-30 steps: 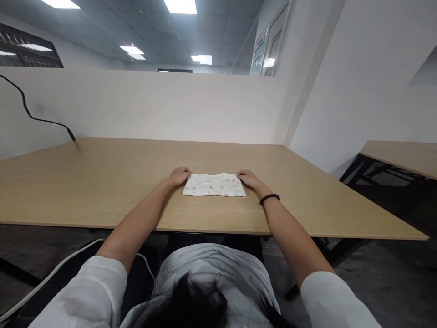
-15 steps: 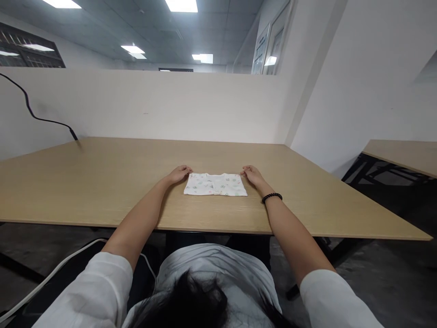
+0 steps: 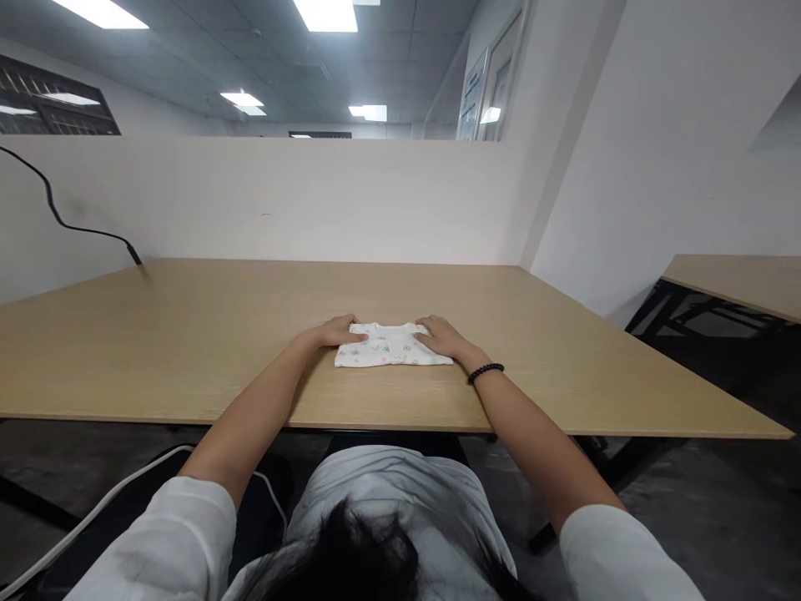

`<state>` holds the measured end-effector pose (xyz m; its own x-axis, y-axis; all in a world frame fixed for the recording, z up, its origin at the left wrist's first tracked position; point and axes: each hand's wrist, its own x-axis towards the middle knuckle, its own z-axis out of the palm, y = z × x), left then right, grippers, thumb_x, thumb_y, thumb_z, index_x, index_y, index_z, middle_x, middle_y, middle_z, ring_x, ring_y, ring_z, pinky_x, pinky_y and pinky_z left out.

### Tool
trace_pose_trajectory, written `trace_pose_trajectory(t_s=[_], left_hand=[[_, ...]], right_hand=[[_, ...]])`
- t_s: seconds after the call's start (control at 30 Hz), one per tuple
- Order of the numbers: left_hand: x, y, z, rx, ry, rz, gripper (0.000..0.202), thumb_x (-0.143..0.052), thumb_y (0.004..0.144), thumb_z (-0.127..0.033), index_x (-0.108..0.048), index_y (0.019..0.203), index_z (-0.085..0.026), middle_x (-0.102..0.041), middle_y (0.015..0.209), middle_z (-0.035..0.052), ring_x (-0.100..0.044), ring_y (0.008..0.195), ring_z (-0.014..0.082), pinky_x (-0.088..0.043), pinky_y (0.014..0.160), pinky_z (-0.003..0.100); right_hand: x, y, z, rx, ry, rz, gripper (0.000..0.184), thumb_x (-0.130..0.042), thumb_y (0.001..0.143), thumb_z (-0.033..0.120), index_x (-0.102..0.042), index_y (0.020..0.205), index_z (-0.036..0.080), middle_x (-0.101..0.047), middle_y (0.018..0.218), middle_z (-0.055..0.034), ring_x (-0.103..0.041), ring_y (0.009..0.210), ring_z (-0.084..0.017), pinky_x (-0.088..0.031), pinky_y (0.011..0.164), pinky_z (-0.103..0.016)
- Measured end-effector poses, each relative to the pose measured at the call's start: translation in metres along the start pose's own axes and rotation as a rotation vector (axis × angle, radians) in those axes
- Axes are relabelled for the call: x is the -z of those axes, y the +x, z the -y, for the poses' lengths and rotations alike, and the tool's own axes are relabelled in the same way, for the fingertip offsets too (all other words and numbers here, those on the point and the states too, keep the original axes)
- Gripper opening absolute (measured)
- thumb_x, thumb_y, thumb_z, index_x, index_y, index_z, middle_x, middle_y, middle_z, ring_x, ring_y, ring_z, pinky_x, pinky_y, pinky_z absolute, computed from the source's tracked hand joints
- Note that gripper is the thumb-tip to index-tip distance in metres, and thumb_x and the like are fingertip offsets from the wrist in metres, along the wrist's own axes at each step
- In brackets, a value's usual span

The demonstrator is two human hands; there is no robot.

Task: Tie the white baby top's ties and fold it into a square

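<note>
A small white baby shirt (image 3: 393, 354) with tiny coloured prints lies folded into a flat rectangle on the wooden table, its neckline dip along the far edge. At its far left corner is my left hand (image 3: 341, 330), thumb laid over the top of the cloth and fingers round the far edge. My right hand (image 3: 440, 335) grips the far right part in the same manner, thumb on the print and fingers at the back edge. The undersides of both corners are hidden by my hands.
The light wooden table (image 3: 219, 334) extends widely to both sides, with its front edge close to my body. A white partition (image 3: 325, 200) stands behind it. A black cable (image 3: 93, 229) hangs at the left, and another table (image 3: 738, 280) is at the right.
Both hands have moved inward from beside the shirt's far corners onto the cloth, and their thumbs now lie over it. The shirt stays in about the same place.
</note>
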<state>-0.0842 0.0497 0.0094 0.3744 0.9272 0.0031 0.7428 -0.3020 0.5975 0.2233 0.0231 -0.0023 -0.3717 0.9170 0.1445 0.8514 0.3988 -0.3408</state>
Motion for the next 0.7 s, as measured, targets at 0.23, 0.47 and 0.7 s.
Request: trace_pose_trajectory(t_s=[0.23,0.47,0.7], left_hand=[[0.006,-0.028,-0.032,-0.039,0.182,0.316,0.042,-0.072,0.063,-0.060,-0.073,0.075,-0.020,-0.076,0.086,0.0090,-0.068,0.083,0.0328,-0.047,0.069,0.034],[-0.018,-0.102,-0.070,-0.166,0.391,0.288,0.040,-0.055,0.086,-0.052,-0.071,0.087,-0.016,-0.074,0.087,0.0104,-0.066,0.074,0.0254,-0.042,0.062,0.030],[-0.035,-0.190,-0.079,-0.419,0.214,0.167,0.042,-0.054,0.093,-0.054,-0.060,0.072,-0.018,-0.063,0.077,0.0044,-0.058,0.081,0.0203,-0.041,0.073,0.028]], right_hand=[[0.013,-0.038,0.031,0.059,-0.090,0.173,0.044,-0.054,0.094,0.028,-0.058,0.137,0.016,-0.062,0.133,-0.0163,-0.055,0.124,-0.031,-0.039,0.107,-0.039],[-0.010,-0.101,0.087,0.295,-0.033,0.015,0.039,-0.033,0.102,0.019,-0.056,0.134,0.016,-0.058,0.137,-0.0152,-0.051,0.126,-0.025,-0.037,0.107,-0.045],[-0.010,-0.184,0.121,0.253,0.066,-0.020,0.018,-0.046,0.103,0.025,-0.063,0.102,0.022,-0.068,0.105,-0.0046,-0.060,0.102,-0.021,-0.041,0.095,-0.039]])
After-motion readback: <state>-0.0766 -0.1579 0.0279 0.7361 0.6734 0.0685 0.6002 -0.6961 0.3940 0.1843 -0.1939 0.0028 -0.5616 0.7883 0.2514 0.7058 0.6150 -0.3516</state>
